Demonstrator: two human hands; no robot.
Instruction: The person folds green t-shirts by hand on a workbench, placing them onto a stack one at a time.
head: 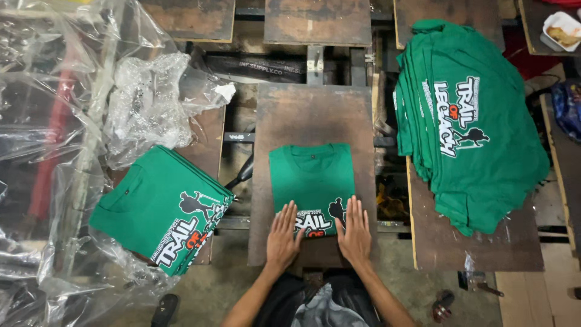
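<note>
Left hand (283,235): flat, grip open, fingers spread, pressing lower edge of folded green shirt (311,181).
Right hand (354,231): flat too, grip open, palm down on same shirt, just beside left hand.
Folded green shirt: centre of frame, on brown table (311,112), white print partly covered by both hands.
Left stack (163,209): lower left, folded green shirts, tilted, one stack.
Right pile (469,121): upper right, unfolded green shirts, one heap, on second board (478,248).
Plastic wrap (66,145): crumpled, clear, filling left side.
Tray (563,29): white, top right corner.
</note>
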